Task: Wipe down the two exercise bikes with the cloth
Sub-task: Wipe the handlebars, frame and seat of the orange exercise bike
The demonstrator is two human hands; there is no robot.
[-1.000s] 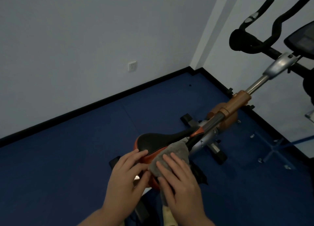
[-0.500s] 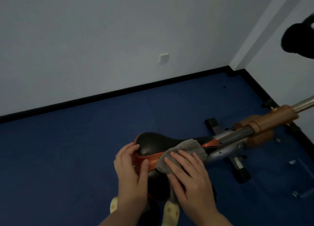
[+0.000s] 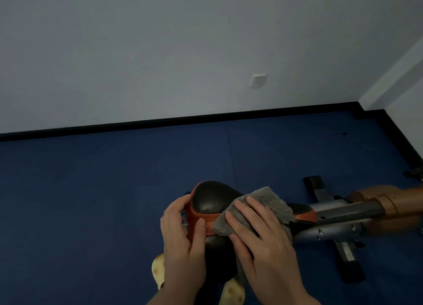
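A black and orange bike saddle [image 3: 210, 200] sits low in the middle of the view. My left hand [image 3: 183, 240] grips its near left edge, thumb on the orange trim and fingers curled round the rim. My right hand [image 3: 261, 238] presses a grey cloth [image 3: 265, 204] flat onto the saddle's right half with straight fingers. The bike's grey and orange frame [image 3: 357, 209] runs off to the right. Only this one bike shows, and its handlebars are out of frame.
The bike's black floor stabiliser [image 3: 343, 256] lies on the blue floor [image 3: 91, 201] at the right. A white wall with a socket [image 3: 258, 80] and a black skirting board stands behind. Pale yellow slippers [image 3: 158, 270] show under my hands.
The view has swung left, so the handlebars left the frame. My right hand slid the cloth a little further across the saddle; my left hand keeps its hold on the saddle edge.
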